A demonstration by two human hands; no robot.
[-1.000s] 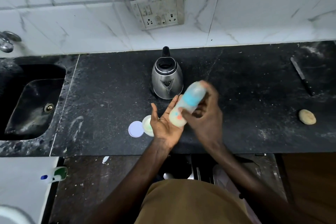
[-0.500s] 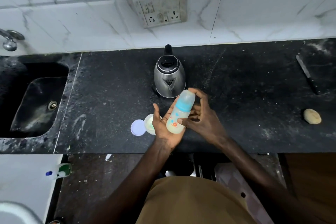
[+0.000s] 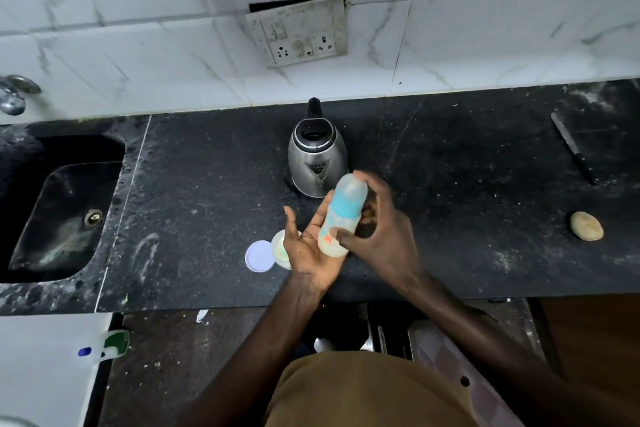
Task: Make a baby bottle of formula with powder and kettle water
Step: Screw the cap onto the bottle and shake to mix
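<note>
Shaking: keep the bottle [image 3: 341, 218] capped tight, swirl until lumps go.
Right hand [image 3: 381, 239]: thumb and curled fingers grip bottle, over counter [image 3: 450, 218] near kettle [image 3: 317, 163].
Left hand [image 3: 311, 253]: flat palm, straight fingers against it.
Bottle: pale milky liquid low down.
Tub [image 3: 280, 248]: open, lid [image 3: 259, 256] beside.

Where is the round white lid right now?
In the head view the round white lid lies flat on the dark counter, just left of the small tub beside the left hand.
</note>
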